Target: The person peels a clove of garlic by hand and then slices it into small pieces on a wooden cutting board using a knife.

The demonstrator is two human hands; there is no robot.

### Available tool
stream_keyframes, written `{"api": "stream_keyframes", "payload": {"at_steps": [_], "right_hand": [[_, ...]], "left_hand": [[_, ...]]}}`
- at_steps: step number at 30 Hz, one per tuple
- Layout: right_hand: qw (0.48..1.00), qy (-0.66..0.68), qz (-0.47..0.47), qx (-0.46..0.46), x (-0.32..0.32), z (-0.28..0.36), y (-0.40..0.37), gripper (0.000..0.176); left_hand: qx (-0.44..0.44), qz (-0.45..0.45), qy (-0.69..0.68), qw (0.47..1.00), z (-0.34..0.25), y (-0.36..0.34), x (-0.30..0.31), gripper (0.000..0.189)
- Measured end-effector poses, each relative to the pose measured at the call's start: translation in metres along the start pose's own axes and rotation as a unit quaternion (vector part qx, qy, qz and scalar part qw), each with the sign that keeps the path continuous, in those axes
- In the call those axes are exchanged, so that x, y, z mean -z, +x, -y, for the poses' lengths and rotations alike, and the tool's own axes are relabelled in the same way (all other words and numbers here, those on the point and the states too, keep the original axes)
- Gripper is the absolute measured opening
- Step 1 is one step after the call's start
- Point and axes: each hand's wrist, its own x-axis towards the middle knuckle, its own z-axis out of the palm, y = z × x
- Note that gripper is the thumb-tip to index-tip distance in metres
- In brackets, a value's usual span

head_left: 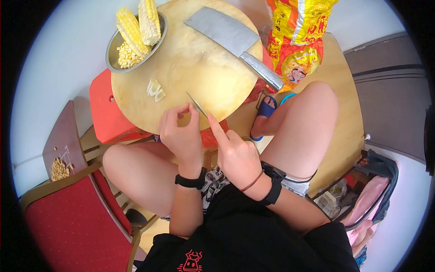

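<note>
My right hand (238,156) grips a small knife (197,105), its index finger laid along the back and its thin blade pointing up and left over the near edge of the round board (190,72). Beside the blade, my left hand (179,133) is closed in a pinch of thumb and index finger. Whatever sits between those fingertips is too small to make out. A few pale, thin pieces (156,90) lie on the board just beyond my left hand. Farther back rests a big metal cleaver (226,31), its handle reaching over the board's right edge.
At the board's left, a metal bowl (110,56) holds corn cobs (131,31) and loose kernels (128,56). A red stool (106,109) shows under the board. A yellow-red bag (299,45) stands right. Small tan pieces (60,169) lie on a brown panel by a red chair (77,222).
</note>
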Motion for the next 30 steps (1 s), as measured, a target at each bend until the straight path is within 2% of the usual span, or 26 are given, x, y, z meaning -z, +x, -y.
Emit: {"api": "stream_keyframes", "payload": {"at_steps": [7, 9, 12, 14, 15, 17, 18, 20, 23, 27, 30], "right_hand": [[1.0, -0.006, -0.015, -0.016, -0.014, 0.006, 0.016, 0.078], [0.997, 0.021, -0.069, -0.007, -0.014, 0.005, 0.02, 0.068], [0.993, 0.087, -0.081, 0.007, -0.005, -0.001, 0.022, 0.064], [0.991, 0.109, -0.08, 0.002, 0.004, -0.001, 0.023, 0.06], [0.988, 0.124, -0.09, 0.017, 0.006, -0.004, 0.023, 0.062], [0.985, 0.144, -0.094, 0.023, 0.014, -0.004, 0.025, 0.06], [0.985, 0.145, -0.094, 0.028, 0.017, -0.003, 0.025, 0.06], [0.983, 0.163, -0.087, -0.005, 0.022, -0.003, 0.024, 0.056], [0.983, 0.169, -0.073, -0.026, 0.028, -0.001, 0.026, 0.052], [0.984, 0.162, -0.068, -0.037, 0.026, -0.005, 0.026, 0.05], [0.983, 0.17, -0.057, -0.036, 0.027, -0.003, 0.028, 0.049]], "left_hand": [[0.008, 0.0, -0.005, 1.0, 0.005, -0.005, -0.003, 0.012], [0.004, -0.006, 0.016, 1.0, 0.007, -0.005, -0.003, 0.013], [-0.019, -0.044, 0.042, 0.998, 0.01, -0.004, 0.003, 0.012], [0.056, 0.029, -0.03, 0.998, 0.006, -0.004, 0.013, 0.019], [0.056, 0.024, -0.029, 0.998, 0.008, -0.002, 0.017, 0.019], [-0.025, 0.073, -0.054, 0.996, 0.015, 0.003, 0.024, 0.03], [-0.025, 0.068, -0.053, 0.996, 0.016, 0.006, 0.027, 0.03], [-0.091, 0.12, -0.051, 0.987, 0.016, 0.012, 0.031, 0.037], [-0.134, 0.154, -0.04, 0.978, 0.015, 0.015, 0.033, 0.032], [-0.126, 0.12, -0.03, 0.984, 0.015, 0.009, 0.032, 0.025], [-0.088, 0.078, 0.004, 0.993, 0.02, -0.001, 0.032, 0.02]]}}
